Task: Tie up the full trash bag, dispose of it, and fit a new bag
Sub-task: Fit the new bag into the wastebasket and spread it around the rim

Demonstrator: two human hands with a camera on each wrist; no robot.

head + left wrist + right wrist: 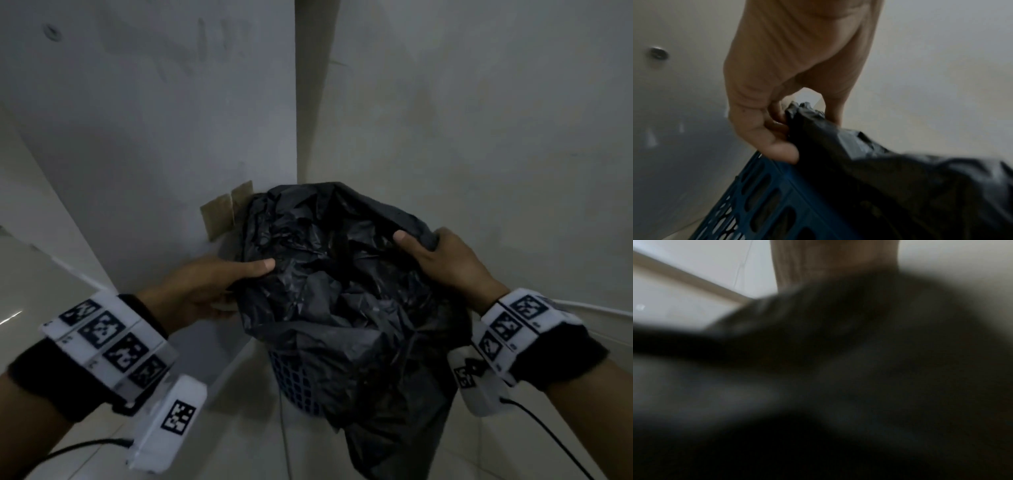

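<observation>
A black trash bag (342, 291) lies crumpled over the mouth of a blue perforated bin (294, 380) standing in a wall corner. My left hand (219, 277) grips the bag's left edge, thumb on top; the left wrist view shows its curled fingers pinching a bunch of black plastic (803, 113) just above the bin's blue wall (764, 194). My right hand (442, 253) grips the bag's right edge, thumb over the plastic. The right wrist view is blurred: dark bag (838, 369) fills it and hides the fingers.
Two grey walls meet right behind the bin. A tan cardboard piece (222, 212) leans on the left wall beside the bag. Pale tiled floor (233, 428) stretches in front. Thin black cables trail from both wrist units.
</observation>
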